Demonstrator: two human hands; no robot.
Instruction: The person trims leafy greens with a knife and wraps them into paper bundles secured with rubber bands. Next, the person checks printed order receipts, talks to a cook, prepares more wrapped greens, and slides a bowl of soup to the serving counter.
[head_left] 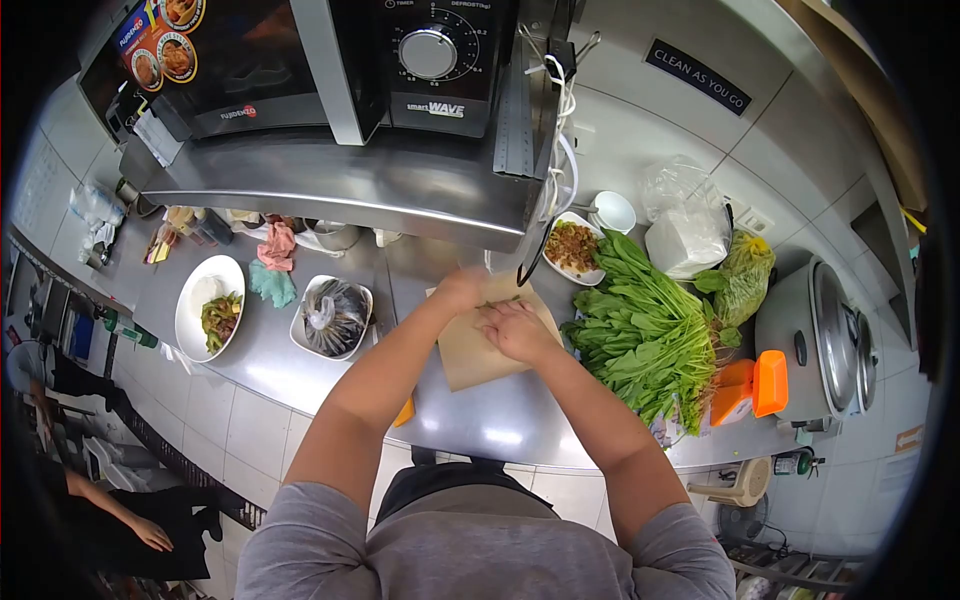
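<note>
My left hand (462, 291) is over the upper left part of a tan rectangular board or sheet (475, 370) on the steel counter. Motion smears its fingers, so I cannot tell whether they hold anything. Just to the right, my right hand (516, 331) lies low on the same tan surface, fingers stretched out toward the left hand. Small green pieces (503, 300) show by its fingertips; anything under the palm is hidden. A large bunch of leafy greens (640, 325) with roots lies right of the board.
Left are a plate of food (222, 262), a bowl with a bagged dark item (332, 318) and cloths (272, 285). Behind the greens stand a dish of brown bits (572, 249), a large pot (800, 330) and an orange container (769, 383). A microwave shelf (350, 205) overhangs. Another person's hand (152, 533) shows lower left.
</note>
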